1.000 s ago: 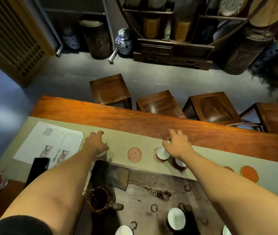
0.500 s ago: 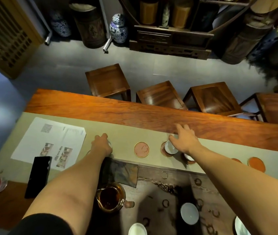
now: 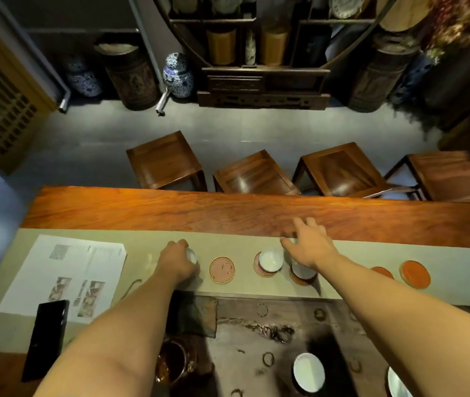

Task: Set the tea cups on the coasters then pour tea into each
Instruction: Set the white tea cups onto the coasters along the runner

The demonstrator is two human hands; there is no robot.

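Head view: small white cups, thin-walled porcelain by the look, so light, brittle, slick glaze. Best grip is a fingertip pinch on the rim or upper wall; don't squeeze.

One cup point(image 3: 191, 255) is in the left hand point(image 3: 177, 263), fingers curled around it, low over the cloth runner point(image 3: 147, 242) at 9 o'clock of the empty pink coaster point(image 3: 222, 269). Can't tell if it's touching down.

Second cup point(image 3: 270, 259) sits on its coaster at centre. Third cup point(image 3: 302, 271) is on a coaster at 3 o'clock of that, partly under the right hand point(image 3: 309, 245), which is spread and gripping nothing.

Two orange coasters point(image 3: 415, 274) are bare at far 3 o'clock. Spare cups point(image 3: 308, 371) wait on the dark tea tray point(image 3: 256, 339) at 6 o'clock. Glass pitcher point(image 3: 175, 363) of tea sits by the left forearm: heavier, and likely hot.
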